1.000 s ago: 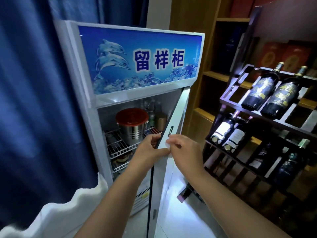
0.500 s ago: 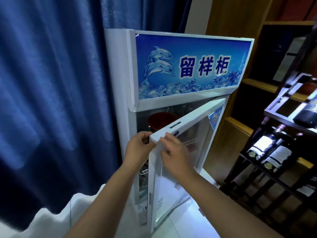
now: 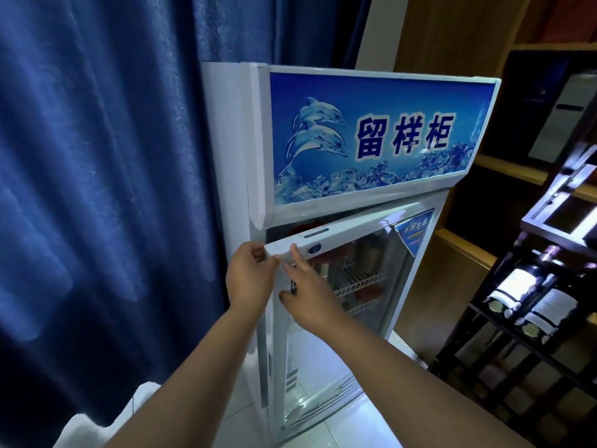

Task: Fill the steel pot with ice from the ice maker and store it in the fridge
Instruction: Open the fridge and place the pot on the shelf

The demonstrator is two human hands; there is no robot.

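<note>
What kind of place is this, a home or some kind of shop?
Likely a restaurant or wine shop storeroom, not a home: a glass-door display fridge with a printed header, a dark rack of wine bottles beside it, and wooden shelving behind.

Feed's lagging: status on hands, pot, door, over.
Left hand grips fridge door corner, right hand presses its front. Pot inside, behind glass. Door ajar, gap looks clear.

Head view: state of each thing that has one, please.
fridge door: ajar, a narrow gap at its free edge.
left hand: grips the door's top corner.
right hand: fingers straight, pressing the door's front.
red lid: inside the fridge, behind the door.
wine bottles: lying on the rack.
</note>
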